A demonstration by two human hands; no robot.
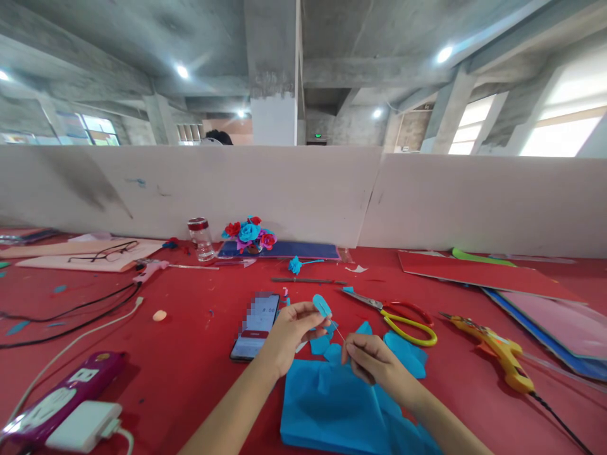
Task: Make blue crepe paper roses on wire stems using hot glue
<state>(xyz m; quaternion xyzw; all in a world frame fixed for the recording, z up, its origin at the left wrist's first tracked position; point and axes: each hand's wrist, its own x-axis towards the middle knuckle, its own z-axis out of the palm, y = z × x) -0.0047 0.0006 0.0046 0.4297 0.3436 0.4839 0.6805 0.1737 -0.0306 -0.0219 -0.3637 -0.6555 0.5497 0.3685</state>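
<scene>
My left hand pinches a small rolled bud of blue paper at the top of a thin wire stem. My right hand is closed on the lower end of that stem. Both hands hover above a stack of blue tissue paper and cut blue petal pieces on the red table. A phone lies just left of my left hand.
Red and yellow scissors lie behind my right hand, a yellow glue gun to the right. A bunch of paper flowers and a glass jar stand by the white partition. Coloured card sheets, a power strip, cables and glasses surround them.
</scene>
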